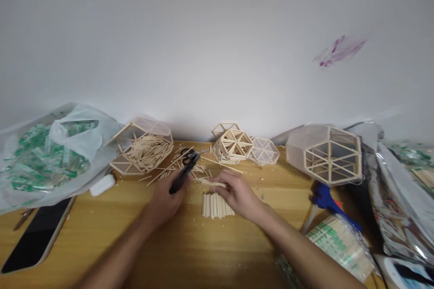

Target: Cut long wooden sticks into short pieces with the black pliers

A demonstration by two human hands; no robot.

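Note:
My left hand (167,198) is closed round a long black hand tool (185,174), which points up and away from me; its exact kind is not clear. Opposite it, my right hand (239,192) pinches short wooden sticks (217,184) between thumb and fingers. Just beneath that hand lies a neat row of short cut sticks (215,206), partly covered by the fingers. Behind the black tool are black-handled scissors (186,157), partly hidden, among loose sticks (167,168).
Along the wall stand a hexagonal stick frame (117,137) full of sticks, a smaller stick frame (233,144) and a large lantern-like frame (307,142). A plastic bag (105,135) and phone (37,232) are left; a blue glue gun (323,196) and packaged sticks (341,244) right.

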